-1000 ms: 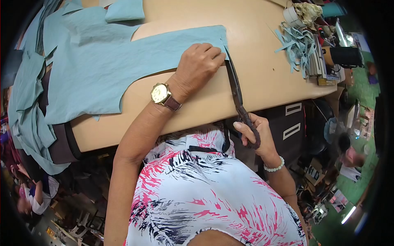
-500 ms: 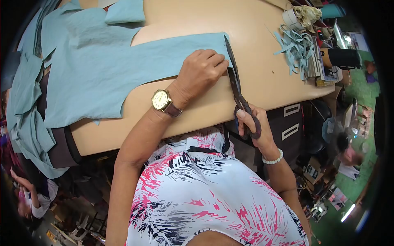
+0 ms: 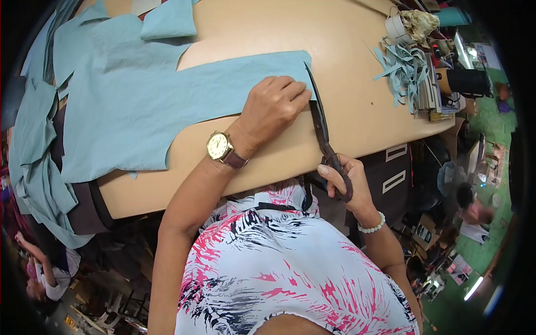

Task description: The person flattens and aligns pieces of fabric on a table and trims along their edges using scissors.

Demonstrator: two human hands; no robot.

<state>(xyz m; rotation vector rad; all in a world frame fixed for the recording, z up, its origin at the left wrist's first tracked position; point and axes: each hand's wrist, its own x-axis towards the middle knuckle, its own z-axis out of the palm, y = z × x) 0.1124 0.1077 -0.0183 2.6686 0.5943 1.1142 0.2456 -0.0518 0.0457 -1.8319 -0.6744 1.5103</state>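
A light blue fabric piece lies spread on the table, a strip of it reaching to the right. My left hand, with a watch on its wrist, is closed with curled fingers at the lower edge of that strip, near its right end. My right hand grips the dark handles of a pair of scissors. Their blades point away from me along the strip's short right edge, just beyond my left fingertips. The tips of the left fingers are partly hidden.
A folded blue piece lies at the back of the table. More blue fabric hangs over the left side. Cut strips are heaped at the right by a stack of books and a white container.
The scissor handles have come closer together and the blades have closed further. Fabric, table and both hands sit slightly lower in view.
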